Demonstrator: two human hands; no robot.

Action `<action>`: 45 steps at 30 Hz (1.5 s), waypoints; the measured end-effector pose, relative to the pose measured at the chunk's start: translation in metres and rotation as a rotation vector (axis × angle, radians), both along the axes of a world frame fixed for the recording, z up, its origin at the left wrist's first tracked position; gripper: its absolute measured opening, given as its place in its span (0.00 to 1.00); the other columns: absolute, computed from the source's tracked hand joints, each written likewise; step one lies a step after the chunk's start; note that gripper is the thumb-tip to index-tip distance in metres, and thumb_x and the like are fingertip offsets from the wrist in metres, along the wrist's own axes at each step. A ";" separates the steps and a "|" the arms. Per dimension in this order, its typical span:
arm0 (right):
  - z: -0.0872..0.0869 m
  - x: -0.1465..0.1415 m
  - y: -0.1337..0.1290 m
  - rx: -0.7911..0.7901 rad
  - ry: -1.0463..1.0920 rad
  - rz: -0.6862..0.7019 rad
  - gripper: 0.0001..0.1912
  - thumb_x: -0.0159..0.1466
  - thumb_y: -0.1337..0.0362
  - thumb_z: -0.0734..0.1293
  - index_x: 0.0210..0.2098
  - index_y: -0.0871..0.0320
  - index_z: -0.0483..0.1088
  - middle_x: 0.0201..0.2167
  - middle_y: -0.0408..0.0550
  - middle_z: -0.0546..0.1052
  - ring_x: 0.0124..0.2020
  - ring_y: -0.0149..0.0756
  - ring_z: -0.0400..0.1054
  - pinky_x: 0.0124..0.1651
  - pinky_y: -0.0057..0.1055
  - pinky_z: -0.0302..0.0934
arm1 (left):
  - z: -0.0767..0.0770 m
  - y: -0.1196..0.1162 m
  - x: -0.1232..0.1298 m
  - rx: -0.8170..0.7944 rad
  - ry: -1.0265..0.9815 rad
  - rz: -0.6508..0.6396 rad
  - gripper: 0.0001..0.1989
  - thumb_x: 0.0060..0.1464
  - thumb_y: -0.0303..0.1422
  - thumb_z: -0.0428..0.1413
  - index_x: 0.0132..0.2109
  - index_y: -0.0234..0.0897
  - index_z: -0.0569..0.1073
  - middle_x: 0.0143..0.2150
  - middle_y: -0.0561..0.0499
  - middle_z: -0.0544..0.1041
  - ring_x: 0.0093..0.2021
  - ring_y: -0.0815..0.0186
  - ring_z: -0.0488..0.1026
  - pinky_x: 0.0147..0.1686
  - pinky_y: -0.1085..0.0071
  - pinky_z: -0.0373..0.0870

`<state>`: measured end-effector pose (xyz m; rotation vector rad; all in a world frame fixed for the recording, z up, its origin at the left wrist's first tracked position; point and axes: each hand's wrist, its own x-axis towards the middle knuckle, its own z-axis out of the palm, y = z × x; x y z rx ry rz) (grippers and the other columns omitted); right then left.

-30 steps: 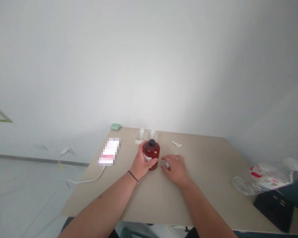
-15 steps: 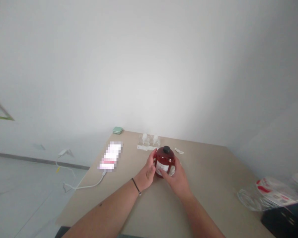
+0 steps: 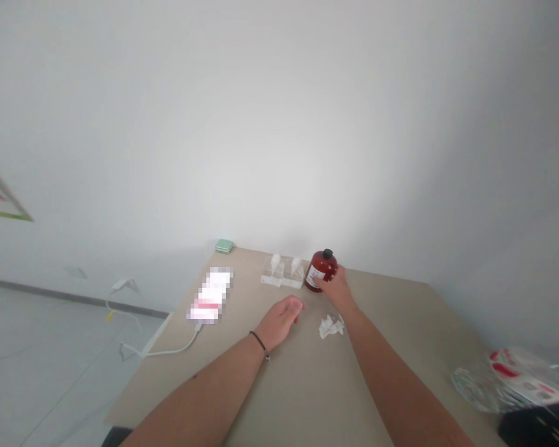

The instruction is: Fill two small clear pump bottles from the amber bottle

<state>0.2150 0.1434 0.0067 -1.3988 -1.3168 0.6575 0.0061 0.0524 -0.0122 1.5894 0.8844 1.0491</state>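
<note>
Head view: right hand [image 3: 336, 288] grips a red-filled capped bottle [image 3: 321, 272], left hand [image 3: 282, 321] lies flat, empty.

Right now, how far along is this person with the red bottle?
Seemingly done: a crumpled tissue lies on the tabletop. In hand: the right hand grips the dark red bottle. The left hand holds nothing. Remaining: two clear holders with white tops stand beside it, no hand on them.

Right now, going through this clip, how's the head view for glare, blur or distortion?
In the head view, the white wall glares brightly above the table; wide-angle distortion stretches the beige table; the pixelated patch is unreadable; the dark red bottle looks slightly soft.
</note>
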 end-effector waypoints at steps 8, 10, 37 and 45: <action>-0.014 -0.006 0.010 -0.049 -0.033 -0.054 0.43 0.41 0.57 0.78 0.53 0.56 0.60 0.48 0.57 0.77 0.45 0.50 0.75 0.52 0.50 0.67 | 0.002 0.002 0.002 0.000 0.018 -0.003 0.28 0.63 0.55 0.41 0.40 0.35 0.72 0.28 0.53 0.69 0.28 0.67 0.64 0.32 0.70 0.60; -0.016 -0.007 0.010 -0.049 -0.030 -0.047 0.44 0.42 0.57 0.77 0.55 0.56 0.59 0.49 0.57 0.76 0.46 0.50 0.75 0.53 0.51 0.67 | 0.003 0.002 0.002 0.003 0.027 -0.006 0.28 0.63 0.55 0.41 0.40 0.35 0.72 0.28 0.53 0.69 0.29 0.66 0.64 0.32 0.71 0.59; -0.015 -0.007 -0.100 -0.073 -1.096 0.086 0.12 0.66 0.59 0.61 0.38 0.54 0.75 0.39 0.54 0.76 0.44 0.47 0.69 0.44 0.38 0.61 | 0.004 -0.002 0.002 -0.034 0.104 0.023 0.18 0.62 0.46 0.48 0.40 0.35 0.72 0.27 0.56 0.68 0.25 0.70 0.61 0.28 0.73 0.57; -0.009 -0.004 -0.098 -0.250 -1.062 0.066 0.13 0.69 0.59 0.57 0.39 0.54 0.72 0.41 0.49 0.77 0.39 0.40 0.72 0.34 0.32 0.54 | 0.018 -0.039 0.001 0.273 0.583 0.016 0.17 0.57 0.36 0.57 0.52 0.36 0.72 0.44 0.45 0.76 0.42 0.61 0.72 0.45 0.65 0.69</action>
